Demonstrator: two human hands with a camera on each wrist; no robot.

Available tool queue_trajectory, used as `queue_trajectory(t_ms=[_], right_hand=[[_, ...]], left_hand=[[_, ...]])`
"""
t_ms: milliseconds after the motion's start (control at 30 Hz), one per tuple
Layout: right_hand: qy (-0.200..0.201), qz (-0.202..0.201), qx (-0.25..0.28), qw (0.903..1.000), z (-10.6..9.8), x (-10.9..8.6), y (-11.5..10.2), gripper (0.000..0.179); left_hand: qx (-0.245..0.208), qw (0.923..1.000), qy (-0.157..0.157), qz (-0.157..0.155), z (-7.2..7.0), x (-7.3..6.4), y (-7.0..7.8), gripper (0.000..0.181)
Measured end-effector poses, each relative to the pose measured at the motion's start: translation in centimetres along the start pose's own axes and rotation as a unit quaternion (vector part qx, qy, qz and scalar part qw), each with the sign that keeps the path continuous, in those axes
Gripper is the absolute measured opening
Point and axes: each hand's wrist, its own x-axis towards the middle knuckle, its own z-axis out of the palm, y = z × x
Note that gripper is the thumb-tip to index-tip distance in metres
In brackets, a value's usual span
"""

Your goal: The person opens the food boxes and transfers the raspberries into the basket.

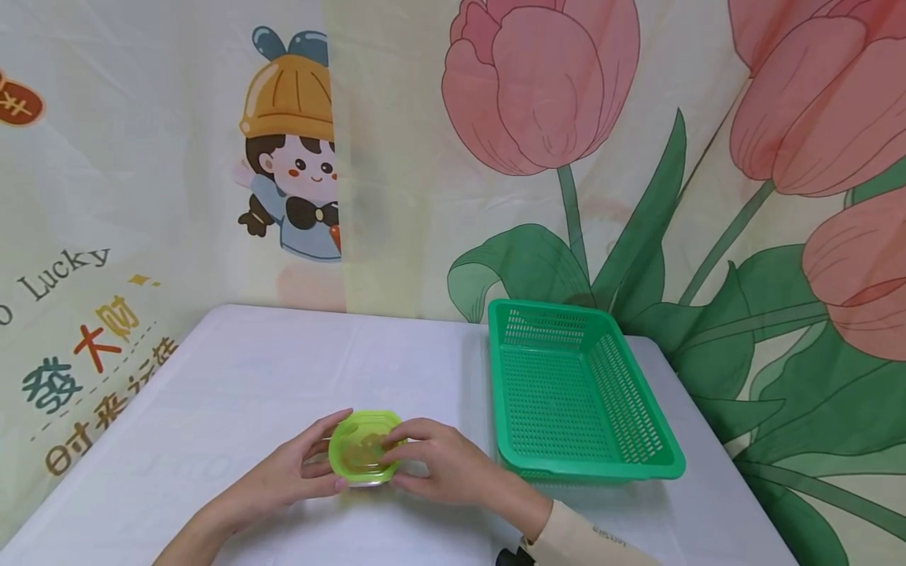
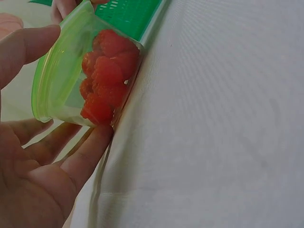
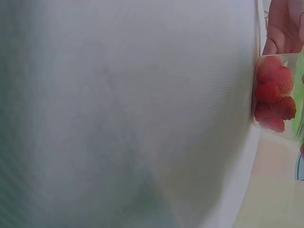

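Note:
A clear plastic container with a lime-green lid (image 1: 366, 424) stands upright on the white-covered table (image 1: 283, 369). Red raspberries (image 2: 108, 71) show through its wall in both wrist views. My left hand (image 1: 297, 468) holds the container from the left; its thumb is at the lid's rim and its other fingers are along the wall. From the right, my right hand (image 1: 453, 469) has bent fingertips over the lid's right edge, with the thumb at the near right side. The lid sits on the container. Much of the right hand is out of sight in its own wrist view.
An open green plastic basket (image 1: 591, 469) with perforated walls stands to the right of the container, near the table's right edge. Behind the table hangs a backdrop (image 1: 396, 157) printed with tulips and a cartoon figure.

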Motion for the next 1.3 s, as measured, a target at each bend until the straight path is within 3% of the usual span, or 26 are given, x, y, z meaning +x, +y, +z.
queue_trajectory(t_ms=[233,467,1300], right_hand=[[0.012,-0.023,-0.005,0.9996,0.1,0.1,0.1,0.022],[0.027,-0.035,-0.026,0.9987,0.4,0.1,0.4,0.02],[0.038,-0.085,-0.099,0.9907,0.2,1.2,0.2,0.023]], left_hand=[[-0.015,0.9998,-0.002,0.012,0.3,0.2,0.0,0.092],[0.002,0.9996,0.006,0.027,0.5,0.4,-0.1,0.092],[0.002,0.9995,0.006,0.031,0.7,0.9,-0.3,0.094]])
